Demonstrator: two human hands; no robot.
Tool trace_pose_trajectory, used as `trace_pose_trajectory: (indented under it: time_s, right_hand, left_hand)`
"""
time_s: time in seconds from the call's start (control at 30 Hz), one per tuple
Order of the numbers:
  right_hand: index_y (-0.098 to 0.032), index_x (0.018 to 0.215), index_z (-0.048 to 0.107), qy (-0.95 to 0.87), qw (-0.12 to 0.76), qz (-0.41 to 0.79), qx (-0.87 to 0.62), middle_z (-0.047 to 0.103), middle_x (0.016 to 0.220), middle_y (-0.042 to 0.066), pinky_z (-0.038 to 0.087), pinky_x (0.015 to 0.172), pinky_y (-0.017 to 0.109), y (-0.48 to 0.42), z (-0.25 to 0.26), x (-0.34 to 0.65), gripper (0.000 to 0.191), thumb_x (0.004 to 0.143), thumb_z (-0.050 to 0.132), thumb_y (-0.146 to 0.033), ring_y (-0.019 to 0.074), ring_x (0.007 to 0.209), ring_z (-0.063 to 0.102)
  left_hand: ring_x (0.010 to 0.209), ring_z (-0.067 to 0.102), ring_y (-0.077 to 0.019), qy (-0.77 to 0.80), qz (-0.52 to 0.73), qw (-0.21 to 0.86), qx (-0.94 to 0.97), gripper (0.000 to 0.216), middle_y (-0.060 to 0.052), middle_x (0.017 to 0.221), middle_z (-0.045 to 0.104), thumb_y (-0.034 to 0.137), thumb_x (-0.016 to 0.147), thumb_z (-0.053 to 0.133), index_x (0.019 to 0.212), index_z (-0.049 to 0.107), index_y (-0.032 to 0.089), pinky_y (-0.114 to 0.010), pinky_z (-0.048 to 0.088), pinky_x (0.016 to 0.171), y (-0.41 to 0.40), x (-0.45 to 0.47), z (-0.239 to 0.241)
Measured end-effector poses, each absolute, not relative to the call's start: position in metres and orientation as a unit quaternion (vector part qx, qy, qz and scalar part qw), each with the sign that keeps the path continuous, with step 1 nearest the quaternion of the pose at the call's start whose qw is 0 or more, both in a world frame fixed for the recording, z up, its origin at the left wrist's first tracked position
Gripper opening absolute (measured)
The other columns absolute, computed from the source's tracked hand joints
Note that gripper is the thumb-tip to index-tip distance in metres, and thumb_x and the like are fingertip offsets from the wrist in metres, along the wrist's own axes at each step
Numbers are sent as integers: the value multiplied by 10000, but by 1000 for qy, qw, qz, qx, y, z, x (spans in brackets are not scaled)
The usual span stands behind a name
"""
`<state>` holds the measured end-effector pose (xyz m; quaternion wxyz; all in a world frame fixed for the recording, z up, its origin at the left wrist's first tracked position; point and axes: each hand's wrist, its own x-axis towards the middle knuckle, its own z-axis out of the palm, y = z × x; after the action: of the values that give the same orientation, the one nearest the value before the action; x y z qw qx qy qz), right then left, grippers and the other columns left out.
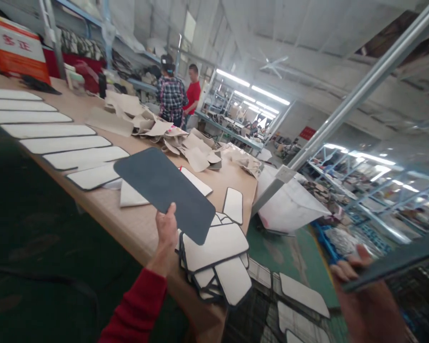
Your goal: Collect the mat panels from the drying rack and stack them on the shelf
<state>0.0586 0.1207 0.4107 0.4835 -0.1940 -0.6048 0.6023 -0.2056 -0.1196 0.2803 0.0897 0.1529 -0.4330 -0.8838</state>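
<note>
The left hand point(167, 229) has its fingers grasping a dark panel point(164, 183) by one edge above the worktop point(143, 233), so a one-sided hold could let it tip onto the skewed pile point(214, 245) at the near right and start a slide. The right hand point(366, 281) grasps another panel point(400, 262) beyond the worktop, where a weak grip could drop it.
</note>
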Motion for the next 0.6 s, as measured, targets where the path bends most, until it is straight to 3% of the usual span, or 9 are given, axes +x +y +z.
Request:
trace_pose_trajectory:
  time_s: [0.07, 0.17, 0.2, 0.3, 0.33, 0.4, 0.5, 0.53, 0.6]
  right_hand:
    - [-295, 1172, 529, -573, 451, 649, -216, 564, 986, -3, 470, 608, 206, 111, 364, 28, 669, 548, 768, -322, 68, 657, 505]
    - [-185, 1292, 415, -646, 364, 577, -343, 594, 1087, 98, 495, 777, 335, 99, 265, 3, 781, 620, 632, -519, 191, 914, 581]
    - [-122, 1230, 475, -710, 323, 505, -370, 601, 1077, 133, 491, 810, 372, 98, 233, 1, 773, 616, 547, -586, 227, 941, 584]
    - [-68, 882, 647, -765, 284, 424, -393, 602, 1041, 223, 365, 962, 518, 92, 174, 5, 628, 524, 568, -578, 371, 1047, 518]
    - [-51, 872, 654, -774, 293, 402, -392, 573, 1097, 246, 295, 1013, 538, 88, 171, 8, 633, 542, 554, -582, 397, 1112, 464]
    - [2, 1073, 593, -809, 327, 320, -368, 458, 1264, 252, 209, 1063, 541, 71, 187, 8, 711, 668, 483, -572, 385, 1233, 348]
    - [-87, 1393, 267, -892, 370, 128, -225, 277, 1422, 178, 270, 1040, 532, 31, 240, -6, 668, 834, 487, -381, 306, 1323, 247]
    - [-121, 1410, 224, -908, 388, 64, -147, 265, 1430, 171, 284, 1027, 533, 18, 258, -14, 683, 835, 525, -333, 310, 1332, 227]
    - [-146, 1377, 298, -925, 376, -12, -54, 343, 1395, 151, 273, 1021, 542, 3, 284, -32, 591, 837, 530, -212, 320, 1334, 218]
  left_hand:
    - [843, 635, -186, -396, -896, 97, 173, 278, -79, 936, 662, 178, 724, 583, 997, 605, 128, -404, 512, 861, -136, -213, 290]
    - [793, 636, -182, -362, -903, 103, 205, 324, -71, 948, 653, 162, 677, 610, 1000, 597, 135, -411, 543, 797, -151, -219, 300]
    - [785, 636, -183, -357, -904, 101, 210, 333, -67, 947, 652, 164, 666, 622, 996, 597, 138, -418, 544, 794, -154, -220, 301]
    - [792, 636, -190, -356, -907, 85, 207, 328, -63, 941, 655, 196, 647, 661, 966, 611, 138, -434, 529, 831, -153, -222, 301]
    - [799, 636, -190, -360, -907, 81, 202, 323, -62, 940, 658, 207, 649, 666, 959, 614, 137, -434, 518, 853, -150, -222, 299]
    - [831, 637, -185, -371, -907, 71, 185, 311, -54, 942, 663, 218, 662, 661, 961, 619, 143, -424, 486, 912, -141, -220, 296]
    - [914, 632, -193, -395, -907, 29, 141, 303, -49, 939, 672, 216, 682, 655, 976, 623, 147, -401, 442, 977, -122, -212, 293]
    - [943, 627, -201, -402, -907, 8, 126, 307, -54, 937, 675, 218, 685, 662, 980, 622, 142, -397, 436, 986, -116, -207, 293]
    - [979, 621, -216, -414, -904, -40, 96, 317, -66, 926, 682, 227, 693, 672, 990, 616, 129, -397, 442, 983, -105, -195, 297]
